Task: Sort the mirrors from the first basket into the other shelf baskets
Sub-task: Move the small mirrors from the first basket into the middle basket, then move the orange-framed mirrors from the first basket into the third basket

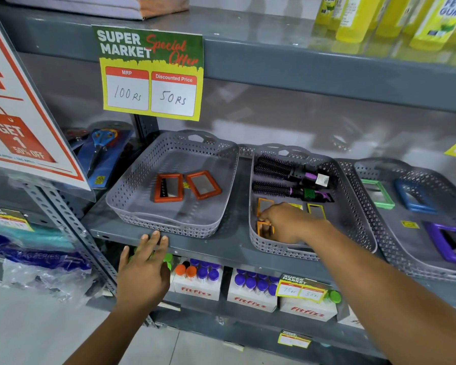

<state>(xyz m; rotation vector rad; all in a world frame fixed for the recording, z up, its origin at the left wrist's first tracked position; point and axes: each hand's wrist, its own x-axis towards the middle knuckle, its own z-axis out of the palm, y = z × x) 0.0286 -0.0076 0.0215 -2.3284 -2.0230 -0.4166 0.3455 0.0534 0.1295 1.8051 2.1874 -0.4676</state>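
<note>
While gray shop shelf (229, 248) bears baskets | left hand (142, 270) spread | right hand (287, 223) pinching orange mirror (263, 229)

A green and yellow paper price sign (150, 73) hangs from the upper grey metal shelf at 11 o'clock: "SUPER MARKET Special Offer", "MRP 100 Rs", "Discounted Price 50 Rs". At 9 o'clock, a white and red poster (19, 122) reads "GET 1 50% OFF". Yellow plastic bottles (442, 17) at 1 o'clock say "FEVI GUM". White cardboard boxes (196, 288) at 6 o'clock read "fitfizz"; a small yellow price tag (300, 289) there shows "75".
</note>
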